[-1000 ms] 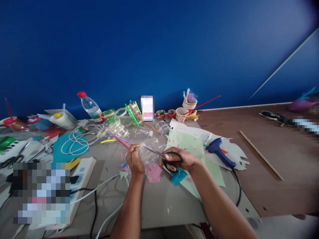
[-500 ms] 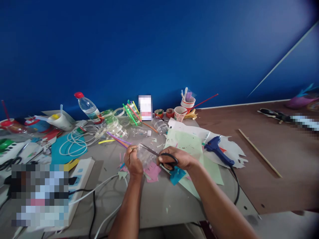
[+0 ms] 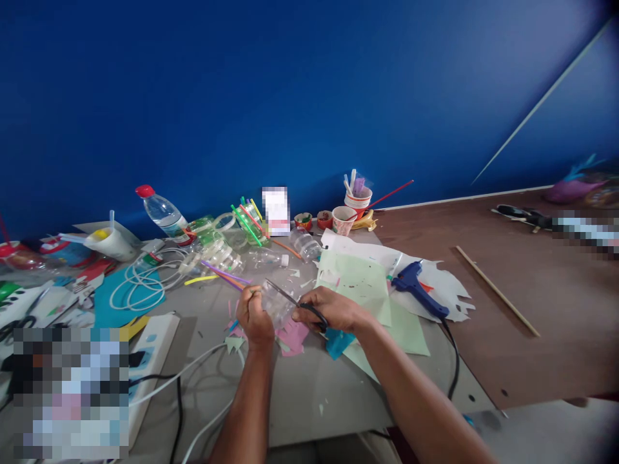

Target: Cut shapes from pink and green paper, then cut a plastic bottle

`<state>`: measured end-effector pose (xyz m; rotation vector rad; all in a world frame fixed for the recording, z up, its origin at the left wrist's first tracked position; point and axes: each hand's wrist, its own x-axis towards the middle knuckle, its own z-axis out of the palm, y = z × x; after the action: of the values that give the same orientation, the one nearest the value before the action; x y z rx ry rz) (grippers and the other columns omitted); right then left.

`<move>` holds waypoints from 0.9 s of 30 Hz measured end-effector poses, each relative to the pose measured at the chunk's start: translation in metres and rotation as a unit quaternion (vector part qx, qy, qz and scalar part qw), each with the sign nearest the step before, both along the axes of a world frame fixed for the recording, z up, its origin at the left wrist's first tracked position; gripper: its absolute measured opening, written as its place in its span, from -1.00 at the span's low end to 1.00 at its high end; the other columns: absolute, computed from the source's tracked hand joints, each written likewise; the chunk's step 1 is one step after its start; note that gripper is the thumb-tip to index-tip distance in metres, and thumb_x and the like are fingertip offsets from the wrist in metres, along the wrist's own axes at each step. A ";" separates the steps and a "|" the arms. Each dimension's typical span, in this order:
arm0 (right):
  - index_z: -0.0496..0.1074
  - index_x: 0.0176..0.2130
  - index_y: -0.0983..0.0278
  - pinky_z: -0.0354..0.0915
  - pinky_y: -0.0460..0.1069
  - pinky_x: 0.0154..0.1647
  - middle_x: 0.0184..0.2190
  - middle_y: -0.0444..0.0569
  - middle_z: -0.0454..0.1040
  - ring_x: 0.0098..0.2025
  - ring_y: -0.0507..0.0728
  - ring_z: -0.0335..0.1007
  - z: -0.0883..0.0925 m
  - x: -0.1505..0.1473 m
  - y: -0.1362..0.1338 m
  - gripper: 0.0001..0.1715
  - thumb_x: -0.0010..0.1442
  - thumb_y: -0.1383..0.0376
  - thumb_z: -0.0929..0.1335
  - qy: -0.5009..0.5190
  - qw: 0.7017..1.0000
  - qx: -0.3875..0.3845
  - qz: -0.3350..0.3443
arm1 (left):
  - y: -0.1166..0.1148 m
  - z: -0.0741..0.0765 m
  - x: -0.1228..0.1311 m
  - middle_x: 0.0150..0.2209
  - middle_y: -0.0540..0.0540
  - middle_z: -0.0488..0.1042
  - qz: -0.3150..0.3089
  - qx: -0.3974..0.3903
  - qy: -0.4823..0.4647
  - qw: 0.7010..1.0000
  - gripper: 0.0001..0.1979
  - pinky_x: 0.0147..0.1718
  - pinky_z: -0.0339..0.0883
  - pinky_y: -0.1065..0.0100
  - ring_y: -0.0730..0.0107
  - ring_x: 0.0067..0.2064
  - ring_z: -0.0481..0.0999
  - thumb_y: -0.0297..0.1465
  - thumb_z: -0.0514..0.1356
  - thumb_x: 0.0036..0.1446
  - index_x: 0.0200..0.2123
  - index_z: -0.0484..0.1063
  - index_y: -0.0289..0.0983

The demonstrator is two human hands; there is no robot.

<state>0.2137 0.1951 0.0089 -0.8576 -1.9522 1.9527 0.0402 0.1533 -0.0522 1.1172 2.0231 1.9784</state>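
Note:
My left hand (image 3: 255,317) is closed around a few purple and orange drinking straws (image 3: 226,275), whose long ends stick out to the upper left. My right hand (image 3: 333,309) grips black-handled scissors (image 3: 285,293) by the loops. The blades point left, and their tips are close to the fingers of my left hand; whether they touch the straws I cannot tell. Behind and below the blades lies a clear plastic bottle piece (image 3: 280,310). Scraps of pink paper (image 3: 293,338) and blue paper (image 3: 338,343) are under and beside my hands.
Clear bottles (image 3: 217,254), a water bottle (image 3: 164,212), paper cups (image 3: 343,220) and a phone-like screen (image 3: 275,211) line the back. A blue glue gun (image 3: 418,289) rests on paper at right, a wooden stick (image 3: 498,290) beyond. Left are cables (image 3: 145,283) and a power strip (image 3: 157,341).
The view has shifted slightly. My right hand has turned the scissors so their handles show more edge-on. My left hand still grips the straws.

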 end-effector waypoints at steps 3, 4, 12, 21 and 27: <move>0.37 -0.57 0.34 0.05 -0.13 -0.58 -0.71 -0.19 0.31 -0.63 -0.06 0.13 -0.007 0.001 0.001 -0.50 0.00 -0.02 0.44 0.046 0.999 -0.022 -0.001 | 0.001 0.001 0.001 -0.50 -0.01 0.34 0.000 0.005 -0.039 0.999 -0.85 -0.30 0.25 0.34 0.35 -0.37 0.35 -0.37 0.02 -0.02 -0.50 0.37 -0.23; 0.40 -0.53 0.35 0.03 -0.12 -0.59 -0.70 -0.19 0.31 -0.63 -0.06 0.13 -0.009 0.001 0.001 -0.51 0.02 -0.03 0.44 0.069 0.997 -0.039 0.000 | 0.001 0.002 0.001 -0.50 -0.01 0.33 0.003 0.009 -0.047 0.999 -0.85 -0.29 0.25 0.34 0.35 -0.36 0.36 -0.37 0.02 -0.02 -0.50 0.37 -0.23; 0.50 -0.38 0.41 -0.06 -0.12 -0.64 -0.71 -0.16 0.33 -0.67 -0.06 0.13 -0.016 0.001 0.002 -0.45 0.02 -0.07 0.43 0.161 0.978 -0.106 -0.075 | 0.002 0.000 -0.001 -0.50 0.00 0.32 -0.002 0.032 -0.075 0.997 -0.85 -0.28 0.24 0.31 0.33 -0.35 0.35 -0.37 0.02 0.00 -0.50 0.36 -0.23; 0.50 -0.37 0.42 -0.08 -0.13 -0.65 -0.71 -0.18 0.31 -0.68 -0.09 0.05 -0.017 0.004 0.001 -0.45 0.02 -0.06 0.43 0.131 0.982 -0.133 0.036 | 0.001 0.005 -0.001 -0.49 -0.03 0.37 0.022 0.042 -0.017 0.999 -0.85 -0.29 0.26 0.29 0.31 -0.37 0.37 -0.37 0.02 -0.02 -0.49 0.36 -0.22; 0.49 -0.41 0.41 -0.10 -0.12 -0.66 -0.74 -0.19 0.29 -0.69 -0.08 0.08 -0.014 0.000 -0.002 -0.46 0.00 -0.06 0.43 0.117 0.982 -0.151 0.014 | -0.002 0.008 0.000 -0.46 -0.03 0.40 0.025 0.013 0.006 1.000 -0.85 -0.28 0.26 0.30 0.31 -0.35 0.38 -0.38 0.01 0.01 -0.47 0.37 -0.21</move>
<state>0.2133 0.1930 -0.0049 -0.6318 -1.5719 2.2874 0.0405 0.1517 -0.0440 1.0982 2.0560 2.0320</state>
